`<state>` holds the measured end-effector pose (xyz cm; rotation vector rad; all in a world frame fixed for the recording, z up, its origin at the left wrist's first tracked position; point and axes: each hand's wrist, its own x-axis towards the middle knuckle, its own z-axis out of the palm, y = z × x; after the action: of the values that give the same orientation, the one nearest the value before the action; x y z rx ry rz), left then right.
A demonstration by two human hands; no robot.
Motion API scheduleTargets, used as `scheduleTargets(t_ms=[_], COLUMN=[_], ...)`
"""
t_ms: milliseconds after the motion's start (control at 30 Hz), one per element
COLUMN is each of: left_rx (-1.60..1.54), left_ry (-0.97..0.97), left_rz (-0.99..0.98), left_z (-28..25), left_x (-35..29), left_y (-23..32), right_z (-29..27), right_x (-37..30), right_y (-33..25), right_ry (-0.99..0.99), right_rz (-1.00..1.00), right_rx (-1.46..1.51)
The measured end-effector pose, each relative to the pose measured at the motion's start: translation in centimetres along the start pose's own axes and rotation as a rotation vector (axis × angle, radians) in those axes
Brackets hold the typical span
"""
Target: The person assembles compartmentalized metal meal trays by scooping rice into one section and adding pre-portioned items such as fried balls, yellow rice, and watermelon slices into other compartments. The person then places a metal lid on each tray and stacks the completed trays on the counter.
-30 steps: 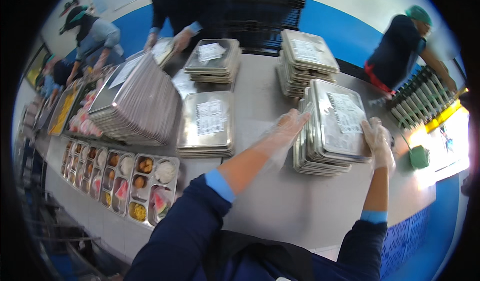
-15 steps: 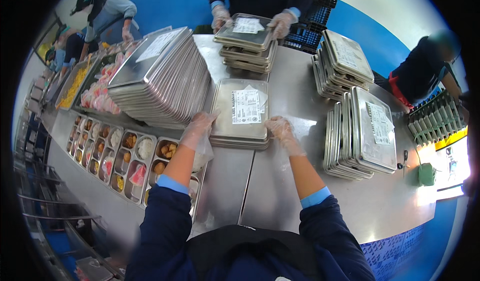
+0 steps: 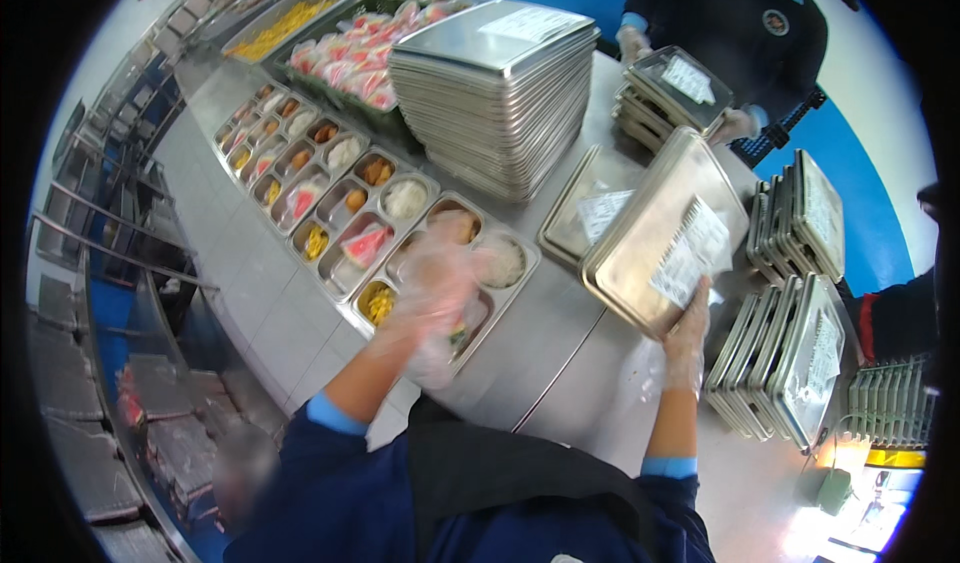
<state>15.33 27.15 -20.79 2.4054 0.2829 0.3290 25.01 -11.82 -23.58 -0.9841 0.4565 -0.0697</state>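
My gloved right hand (image 3: pixel 688 341) grips the near edge of a lidded metal food tray (image 3: pixel 640 233), tilted up, with printed label sheets (image 3: pixel 692 253) under my thumb. Beside and partly behind it, another lidded tray (image 3: pixel 565 213) lies on the table. My gloved left hand (image 3: pixel 432 298), smeared by motion, is over the nearest open compartment tray (image 3: pixel 528 268); its fingers cannot be made out. Rice (image 3: pixel 500 263) and yellow diced food (image 3: pixel 377 303) show in that tray, while the hand hides other compartments. The neighbouring open tray holds a wrapped watermelon slice (image 3: pixel 366 247) and rice (image 3: pixel 405 199).
A tall stack of metal lids (image 3: pixel 500 93) stands behind the open trays. Beyond are a crate of wrapped watermelon (image 3: pixel 360 58) and a pan of yellow food (image 3: pixel 280 28). Lidded trays (image 3: pixel 785 363) lean at the right. Across the table, a person holds a tray stack (image 3: pixel 675 93).
My view has swung left. My left hand has left the lidded tray stack and moved over the open trays. My right hand has tilted a lidded tray up and rightward.
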Motion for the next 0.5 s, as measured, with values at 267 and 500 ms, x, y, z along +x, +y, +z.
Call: scheduleTargets(t_ms=[267,500], left_rx=[-0.686,-0.822], left_ry=[-0.045,-0.293], left_rz=[-0.806,-0.754], left_z=[-5.4,-5.9], left_x=[-12.4,-12.1], left_y=[-18.8,-13.8], right_z=[-5.4,-0.5], right_x=[-16.6,-20.6], right_y=[8.3,15.4], right_ry=[0.049,0.019], right_rz=[0.247,0.260], right_rx=[-0.169,-0.371])
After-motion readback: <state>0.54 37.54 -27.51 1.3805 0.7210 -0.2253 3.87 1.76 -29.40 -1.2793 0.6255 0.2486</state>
